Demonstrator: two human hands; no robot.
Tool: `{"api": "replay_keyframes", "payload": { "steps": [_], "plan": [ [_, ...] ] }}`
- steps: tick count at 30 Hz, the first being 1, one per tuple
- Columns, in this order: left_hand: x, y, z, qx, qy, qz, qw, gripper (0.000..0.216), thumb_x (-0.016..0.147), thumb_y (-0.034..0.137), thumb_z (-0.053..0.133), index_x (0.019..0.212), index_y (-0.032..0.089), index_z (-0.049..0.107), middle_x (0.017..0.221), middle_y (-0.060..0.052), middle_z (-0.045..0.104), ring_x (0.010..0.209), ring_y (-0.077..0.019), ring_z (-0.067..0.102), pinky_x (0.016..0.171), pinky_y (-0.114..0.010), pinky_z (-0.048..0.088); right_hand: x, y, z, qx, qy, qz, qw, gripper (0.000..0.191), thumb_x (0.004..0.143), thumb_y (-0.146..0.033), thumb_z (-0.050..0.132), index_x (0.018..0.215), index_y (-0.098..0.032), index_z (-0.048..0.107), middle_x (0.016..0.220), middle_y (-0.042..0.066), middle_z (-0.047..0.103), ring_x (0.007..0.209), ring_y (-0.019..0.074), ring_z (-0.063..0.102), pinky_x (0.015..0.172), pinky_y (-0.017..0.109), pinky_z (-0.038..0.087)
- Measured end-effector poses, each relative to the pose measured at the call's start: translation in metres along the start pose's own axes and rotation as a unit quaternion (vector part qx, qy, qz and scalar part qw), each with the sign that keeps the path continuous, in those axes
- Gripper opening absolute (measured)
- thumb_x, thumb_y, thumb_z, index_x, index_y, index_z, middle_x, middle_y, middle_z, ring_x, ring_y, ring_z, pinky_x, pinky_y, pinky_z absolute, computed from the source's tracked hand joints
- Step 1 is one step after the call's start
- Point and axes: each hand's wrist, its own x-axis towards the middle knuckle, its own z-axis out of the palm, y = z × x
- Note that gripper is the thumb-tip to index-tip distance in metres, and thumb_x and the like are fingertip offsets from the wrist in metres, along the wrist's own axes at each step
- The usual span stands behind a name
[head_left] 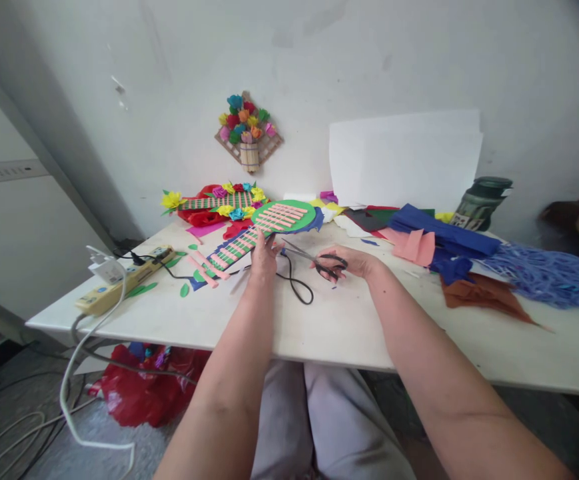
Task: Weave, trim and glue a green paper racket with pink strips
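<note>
My left hand (263, 257) grips the middle of a guitar-shaped paper craft (282, 217), green with rows of pink strips across it. Dark blue paper (314, 225) backs the craft and sticks out past its rounded end with a ragged edge. In my right hand (356, 259) are black-handled scissors (338, 265), the fingers through the loops. Their blades are apart and point left toward the craft, close to my left fingertips. A thin black cord (299, 293) loops on the table below the blades. How the left fingers sit under the craft is hidden.
A yellow power strip (129, 280) with a white charger (106, 269) lies at the left. Behind is a flower-covered craft (219, 201). Blue paper (439, 230), brown paper (484, 297), blue shredded strands (554, 273) and a dark bottle (482, 203) fill the right side.
</note>
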Motion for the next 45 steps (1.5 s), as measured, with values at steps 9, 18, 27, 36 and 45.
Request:
{"api": "replay_keyframes", "payload": {
  "steps": [9,18,27,36,45],
  "plan": [
    [-0.002,-0.003,0.003,0.044,0.085,0.02,0.995,0.048,0.07,0.043,0.062,0.113,0.024,0.052,0.111,-0.006,0.059,0.087,-0.018,0.063,0.035,-0.014,0.023,0.011,-0.004,0.018,-0.018,-0.039,0.016,0.999,0.036,0.074,-0.044,0.057,0.09,-0.012,0.059,0.058,0.0,0.059,0.041,0.0073,0.051,0.031,0.016,0.032],
    [-0.001,-0.001,0.001,0.066,0.104,0.026,0.992,0.052,0.07,0.048,0.061,0.114,0.026,0.049,0.107,-0.005,0.06,0.081,-0.0181,0.065,0.04,-0.016,0.03,0.01,-0.001,0.015,-0.019,-0.047,0.025,0.998,0.037,0.073,-0.045,0.058,0.09,-0.012,0.059,0.059,0.0,0.06,0.041,0.0072,0.052,0.032,0.016,0.033],
    [0.0,0.0,0.001,0.077,0.121,0.043,0.989,0.05,0.07,0.041,0.064,0.114,0.023,0.049,0.102,-0.006,0.062,0.064,-0.0104,0.062,0.035,-0.015,0.022,0.009,-0.001,0.013,-0.007,-0.074,0.013,0.997,0.037,0.073,-0.045,0.058,0.089,-0.011,0.058,0.059,0.0,0.059,0.04,0.0065,0.051,0.031,0.015,0.031],
    [0.0,0.003,-0.001,0.062,0.121,0.035,0.99,0.049,0.071,0.036,0.063,0.115,0.022,0.047,0.099,-0.007,0.061,0.058,-0.0083,0.059,0.033,-0.016,0.015,0.003,0.005,-0.002,0.009,-0.086,0.015,0.996,0.034,0.074,-0.04,0.057,0.09,-0.009,0.059,0.056,-0.001,0.057,0.037,0.0067,0.049,0.031,0.016,0.027],
    [-0.007,0.009,0.006,0.022,0.121,0.026,0.992,0.037,0.072,0.027,0.063,0.105,0.021,0.048,0.095,-0.006,0.061,0.058,-0.0084,0.059,0.031,-0.014,0.014,-0.01,-0.003,-0.008,0.065,0.006,-0.078,0.995,0.03,0.071,-0.036,0.058,0.088,-0.011,0.058,0.057,0.0,0.056,0.042,0.0072,0.048,0.033,0.018,0.025]
  ]
}}
